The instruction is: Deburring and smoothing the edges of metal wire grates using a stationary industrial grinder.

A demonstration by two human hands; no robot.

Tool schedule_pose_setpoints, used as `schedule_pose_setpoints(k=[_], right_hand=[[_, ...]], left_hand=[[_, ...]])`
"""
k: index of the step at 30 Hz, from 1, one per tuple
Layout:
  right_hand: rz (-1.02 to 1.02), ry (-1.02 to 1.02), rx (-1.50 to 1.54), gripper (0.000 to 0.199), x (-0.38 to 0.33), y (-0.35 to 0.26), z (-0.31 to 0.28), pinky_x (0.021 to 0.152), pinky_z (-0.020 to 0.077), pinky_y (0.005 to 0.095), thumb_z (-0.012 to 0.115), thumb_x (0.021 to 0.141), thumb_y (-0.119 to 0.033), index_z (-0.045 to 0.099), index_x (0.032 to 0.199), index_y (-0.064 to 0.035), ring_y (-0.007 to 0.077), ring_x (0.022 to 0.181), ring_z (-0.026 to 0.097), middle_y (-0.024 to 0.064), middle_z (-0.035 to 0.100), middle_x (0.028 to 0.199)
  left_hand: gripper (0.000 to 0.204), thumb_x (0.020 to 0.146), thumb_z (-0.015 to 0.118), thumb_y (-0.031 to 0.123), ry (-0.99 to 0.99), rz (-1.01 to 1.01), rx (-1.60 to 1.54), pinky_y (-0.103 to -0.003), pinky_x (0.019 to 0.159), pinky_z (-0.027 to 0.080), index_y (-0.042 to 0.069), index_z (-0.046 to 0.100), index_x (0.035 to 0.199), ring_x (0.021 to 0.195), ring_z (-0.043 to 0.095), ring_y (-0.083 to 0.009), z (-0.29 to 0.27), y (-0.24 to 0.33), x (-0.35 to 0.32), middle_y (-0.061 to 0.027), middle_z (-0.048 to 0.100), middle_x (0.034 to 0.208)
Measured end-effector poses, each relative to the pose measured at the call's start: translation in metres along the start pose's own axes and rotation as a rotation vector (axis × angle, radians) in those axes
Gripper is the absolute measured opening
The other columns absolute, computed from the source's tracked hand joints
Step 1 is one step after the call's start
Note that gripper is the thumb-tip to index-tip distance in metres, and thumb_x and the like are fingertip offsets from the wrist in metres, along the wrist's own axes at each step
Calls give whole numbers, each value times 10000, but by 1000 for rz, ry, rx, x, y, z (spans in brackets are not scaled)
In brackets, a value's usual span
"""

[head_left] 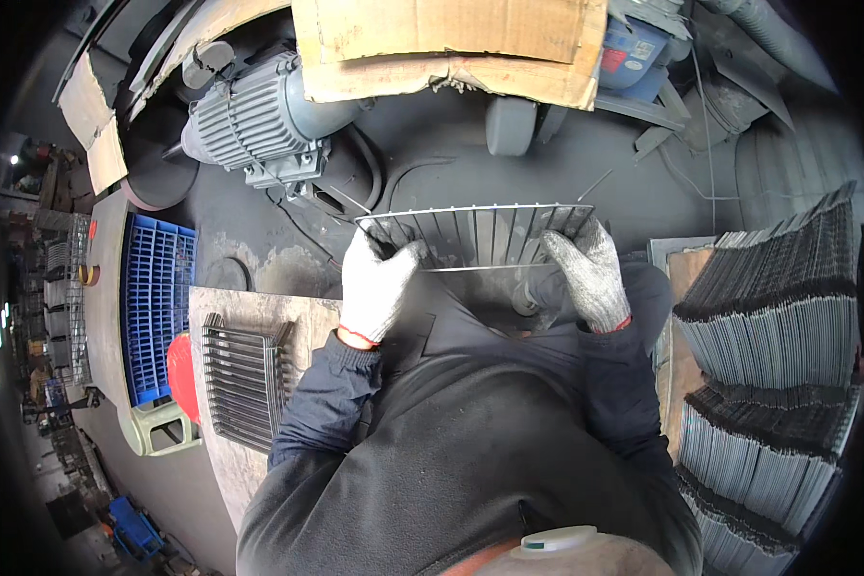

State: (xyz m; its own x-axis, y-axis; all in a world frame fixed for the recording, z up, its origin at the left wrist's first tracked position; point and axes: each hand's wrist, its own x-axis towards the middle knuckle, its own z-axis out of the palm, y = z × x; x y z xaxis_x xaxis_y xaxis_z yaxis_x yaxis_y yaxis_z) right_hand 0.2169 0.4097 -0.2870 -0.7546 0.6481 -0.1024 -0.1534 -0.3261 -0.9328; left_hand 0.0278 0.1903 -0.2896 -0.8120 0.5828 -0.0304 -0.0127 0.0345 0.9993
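Note:
A wire rack [480,237] with thin parallel bars is held up in front of me, over my lap. My left hand [379,283], in a white knit glove with a red cuff edge, is closed round the rack's left end. Its right end is gripped by my right hand [588,274], gloved the same way. A thin rod end sticks out beyond each upper corner of the rack. The fingers behind the rack are partly hidden.
Several dark wire racks [245,379] lie on a board at my left. Tall stacks of similar racks [773,298] stand at my right. Ahead are a grey electric motor [250,120] and a cardboard sheet [451,43]. A blue plastic crate [158,307] and a red stool [181,377] are farther left.

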Motion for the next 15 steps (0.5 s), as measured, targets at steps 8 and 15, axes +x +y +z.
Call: schedule_pose_setpoints(k=[8, 15], right_hand=[[-97, 30, -53, 195, -22, 0, -14, 990, 559, 317, 672, 1020, 60, 683, 1204, -4, 157, 1091, 695, 85, 750, 1171], [-54, 166, -102, 154, 11, 25, -33, 822, 560, 306, 700, 1037, -46, 686, 1187, -15, 126, 906, 677, 50, 742, 1029]], left_hand=[[186, 921, 765, -52, 7, 86, 40, -272, 790, 523, 14, 632, 1032, 822, 600, -103, 17, 6, -7, -23, 677, 919], [175, 944, 761, 66, -110, -38, 46, -271, 732, 524, 23, 618, 1037, 795, 609, -107, 33, -23, 23, -32, 671, 904]])
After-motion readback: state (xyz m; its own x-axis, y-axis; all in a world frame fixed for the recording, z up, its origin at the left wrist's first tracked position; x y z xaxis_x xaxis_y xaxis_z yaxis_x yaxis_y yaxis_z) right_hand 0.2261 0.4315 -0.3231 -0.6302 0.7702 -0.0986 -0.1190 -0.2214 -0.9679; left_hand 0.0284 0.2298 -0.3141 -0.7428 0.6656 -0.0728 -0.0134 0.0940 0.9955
